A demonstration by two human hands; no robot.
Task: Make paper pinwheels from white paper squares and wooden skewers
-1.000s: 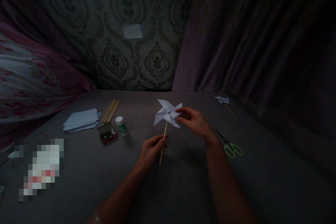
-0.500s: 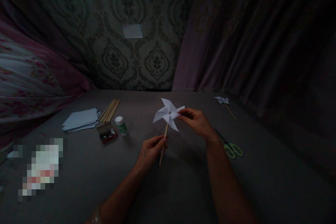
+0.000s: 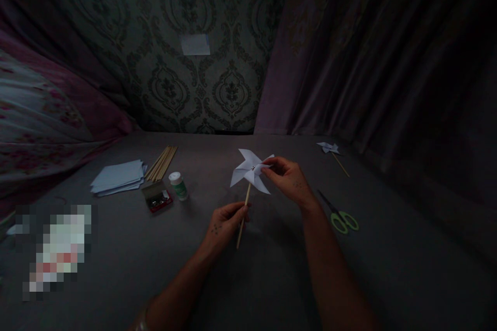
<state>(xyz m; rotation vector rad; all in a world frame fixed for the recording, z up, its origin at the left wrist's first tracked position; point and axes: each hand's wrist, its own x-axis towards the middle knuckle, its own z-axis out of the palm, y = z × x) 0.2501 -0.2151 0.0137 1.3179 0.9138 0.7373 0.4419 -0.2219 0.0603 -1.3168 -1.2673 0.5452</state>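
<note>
A white paper pinwheel with a shiny pin at its centre is held up over the middle of the table. Its wooden stick runs down at a slant through my left hand, whose thumb and fingers are closed round it. Above and to the right, my right hand pinches a paper blade on the pinwheel's right side, close to the pin. The fingertips hide part of that blade.
Paper sheets, wooden sticks, an open small box of metal pins and a white-capped bottle stand left. Green-handled scissors lie right, with another pinwheel farther back. A blurred-out object is at front left.
The pinwheel's head has turned a little and shifted slightly right. My right fingers have moved closer to its centre, while my left hand keeps its grip on the stick.
</note>
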